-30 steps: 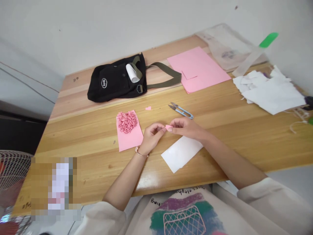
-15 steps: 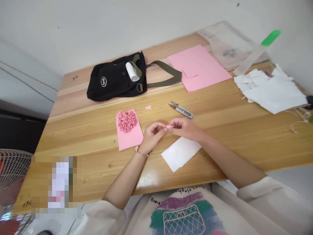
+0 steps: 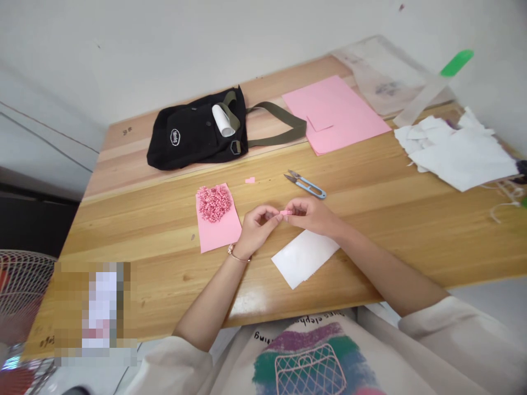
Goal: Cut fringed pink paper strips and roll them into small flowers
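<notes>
Between my two hands, just above the table, is a small pink piece of paper (image 3: pixel 285 212). My left hand (image 3: pixel 260 224) pinches its left end with thumb and fingertips, and my right hand (image 3: pixel 309 214) pinches the right end. Below my right hand lies a white rectangular sheet (image 3: pixel 305 258), partly covered by the wrist. Blue-handled thread snips (image 3: pixel 305 184) rest just beyond my right hand. To the left of my left hand, a heap of small pink beaded pieces (image 3: pixel 214 203) sits on a pink paper sheet (image 3: pixel 219 237). A tiny pink scrap (image 3: pixel 250 180) lies farther back.
At the back, a black bag (image 3: pixel 185 134) with green straps carries a white roll (image 3: pixel 223 120). Larger pink sheets (image 3: pixel 346 109) lie right of it. White torn sheets (image 3: pixel 453 153) and a green-tipped strip (image 3: pixel 456 63) are at the right. A fan (image 3: pixel 27 296) stands at left.
</notes>
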{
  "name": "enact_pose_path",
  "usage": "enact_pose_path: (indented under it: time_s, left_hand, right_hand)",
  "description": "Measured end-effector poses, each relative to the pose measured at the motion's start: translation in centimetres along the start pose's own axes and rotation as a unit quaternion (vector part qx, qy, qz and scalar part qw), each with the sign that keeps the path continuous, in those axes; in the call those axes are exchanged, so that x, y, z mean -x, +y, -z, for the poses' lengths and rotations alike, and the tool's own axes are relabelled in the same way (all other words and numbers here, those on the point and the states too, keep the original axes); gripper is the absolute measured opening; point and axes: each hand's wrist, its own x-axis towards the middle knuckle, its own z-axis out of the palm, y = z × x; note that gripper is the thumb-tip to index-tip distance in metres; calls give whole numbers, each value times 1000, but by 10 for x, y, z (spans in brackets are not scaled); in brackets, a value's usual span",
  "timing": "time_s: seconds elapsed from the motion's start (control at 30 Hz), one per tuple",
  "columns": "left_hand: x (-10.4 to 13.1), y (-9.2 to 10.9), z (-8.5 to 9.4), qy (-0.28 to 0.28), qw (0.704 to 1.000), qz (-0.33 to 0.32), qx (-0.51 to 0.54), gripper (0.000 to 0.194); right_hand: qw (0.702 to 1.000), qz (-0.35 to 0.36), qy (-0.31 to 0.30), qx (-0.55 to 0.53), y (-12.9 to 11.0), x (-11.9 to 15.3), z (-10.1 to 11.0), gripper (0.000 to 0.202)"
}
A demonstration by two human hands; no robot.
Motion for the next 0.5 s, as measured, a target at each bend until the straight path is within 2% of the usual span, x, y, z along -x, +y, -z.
enact_pose_path:
  time_s: [0.5]
  left_hand:
    - [1,0,1,-5,1000,5,-2,20]
  right_hand:
    - [1000,-4,-2,1,2,0,1,16]
